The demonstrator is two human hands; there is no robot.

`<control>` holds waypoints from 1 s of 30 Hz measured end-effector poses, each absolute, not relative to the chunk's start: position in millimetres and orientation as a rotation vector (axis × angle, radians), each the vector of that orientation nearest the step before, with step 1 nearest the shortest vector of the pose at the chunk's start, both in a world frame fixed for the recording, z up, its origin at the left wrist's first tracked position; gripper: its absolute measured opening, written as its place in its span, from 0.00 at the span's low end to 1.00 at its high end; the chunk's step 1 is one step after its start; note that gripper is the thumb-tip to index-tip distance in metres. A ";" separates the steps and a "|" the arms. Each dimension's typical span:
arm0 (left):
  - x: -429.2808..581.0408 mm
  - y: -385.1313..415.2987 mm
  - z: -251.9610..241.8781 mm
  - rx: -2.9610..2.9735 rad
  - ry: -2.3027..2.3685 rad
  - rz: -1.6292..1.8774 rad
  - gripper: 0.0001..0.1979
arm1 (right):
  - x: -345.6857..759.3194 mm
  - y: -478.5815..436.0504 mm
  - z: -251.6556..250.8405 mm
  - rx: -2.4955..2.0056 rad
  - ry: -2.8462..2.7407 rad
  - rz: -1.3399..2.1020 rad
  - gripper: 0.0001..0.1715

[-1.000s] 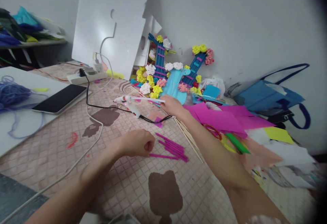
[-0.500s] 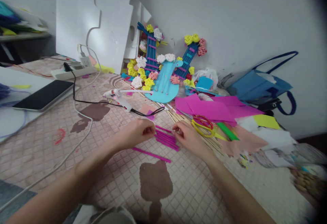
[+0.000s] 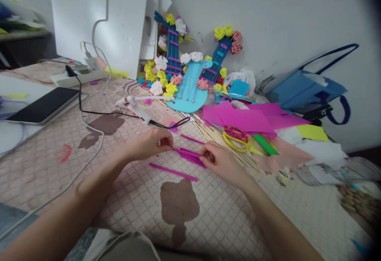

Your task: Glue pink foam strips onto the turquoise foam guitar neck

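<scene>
My left hand (image 3: 155, 142) pinches the left end of a thin magenta stick (image 3: 176, 150). At the stick's other end, my right hand (image 3: 216, 158) has thumb and finger closed on it. Just below lies a small bunch of similar magenta sticks (image 3: 193, 160), partly covered by the right fingers. One single magenta stick (image 3: 192, 138) lies above the bunch, and another (image 3: 172, 172) is nearer to me. Whether the sticks are rolled or flat paper is too small to tell.
A white glue gun (image 3: 137, 110) with a black cord lies behind my left hand. Paper-flower-decorated guitar shapes (image 3: 190, 86) lean at the back. Wooden sticks (image 3: 208, 134), scissors (image 3: 236, 140) and magenta paper (image 3: 244, 119) lie to the right. A phone (image 3: 44, 106) is at left.
The view has shifted slightly. Both hands now hold one magenta stick at its ends, pulled away from the bunch; the left hand has moved a little to the left.
</scene>
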State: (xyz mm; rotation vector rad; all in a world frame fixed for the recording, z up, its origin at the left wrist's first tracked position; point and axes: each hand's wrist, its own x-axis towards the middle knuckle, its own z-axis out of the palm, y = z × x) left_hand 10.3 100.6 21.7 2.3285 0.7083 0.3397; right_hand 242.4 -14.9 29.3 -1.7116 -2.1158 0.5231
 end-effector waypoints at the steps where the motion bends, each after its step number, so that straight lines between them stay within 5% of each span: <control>1: 6.3 101.0 25.4 2.296 0.669 0.245 0.04 | 238.8 -19.1 32.4 -1.690 -2.146 0.563 0.05; 15: -16.8 100.6 43.5 2.075 0.843 -0.183 0.05 | 224.1 -36.8 32.3 -1.786 -2.242 0.751 0.07; 30: -13.6 97.6 42.3 2.056 0.762 -0.158 0.02 | 225.8 -36.2 38.0 -1.531 -2.293 0.870 0.10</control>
